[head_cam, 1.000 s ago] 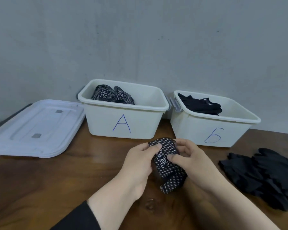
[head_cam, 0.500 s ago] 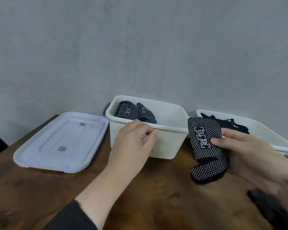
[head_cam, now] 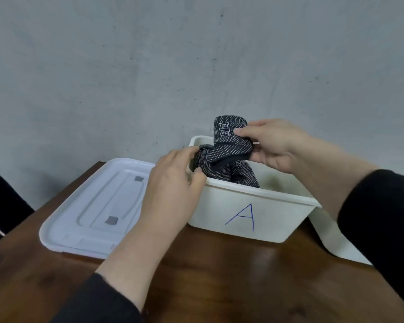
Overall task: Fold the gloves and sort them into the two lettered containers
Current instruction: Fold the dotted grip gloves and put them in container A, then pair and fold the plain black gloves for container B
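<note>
Dotted knit folded glove (head_cam: 231,142) is held by the right hand (head_cam: 278,145), thumb and fingers pinching it, just above container A (head_cam: 247,206), over its back left part. Left hand (head_cam: 173,180) sits at A's left rim, fingers curled onto the dotted gloves already inside (head_cam: 240,174), apparently shifting them to make room. Status: A holds at least two folded gloves, this one about to go in. Second container (head_cam: 336,245) only shows an edge at right, letter and contents hidden, so remaining count unknown. White lid (head_cam: 91,206) lies flat on the wooden table (head_cam: 219,287), left of A.
</note>
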